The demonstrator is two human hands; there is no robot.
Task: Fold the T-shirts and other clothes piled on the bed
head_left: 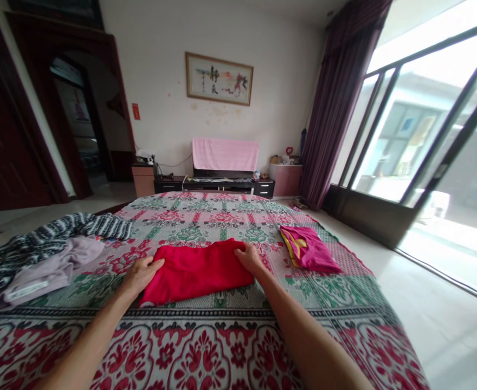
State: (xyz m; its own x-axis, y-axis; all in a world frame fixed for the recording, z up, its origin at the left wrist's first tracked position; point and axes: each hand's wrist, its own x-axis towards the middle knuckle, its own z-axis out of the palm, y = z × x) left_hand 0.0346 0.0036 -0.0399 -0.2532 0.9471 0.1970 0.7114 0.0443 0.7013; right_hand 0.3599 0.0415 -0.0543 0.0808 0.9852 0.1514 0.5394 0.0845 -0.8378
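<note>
A red garment [198, 271] lies folded flat in the middle of the patterned bed cover [206, 346]. My left hand [141, 273] rests on its left edge with fingers curled over the cloth. At the garment's upper right corner, my right hand [250, 257] pinches the fabric with bent fingers. Both forearms reach in from the near edge of the bed.
A folded magenta garment with yellow trim [307, 248] lies to the right. A lilac garment [47, 273] and a black-and-white striped one [51, 233] are heaped at the left. Beyond the bed stand a low cabinet with a pink cloth [225, 154], a doorway left, glass doors right.
</note>
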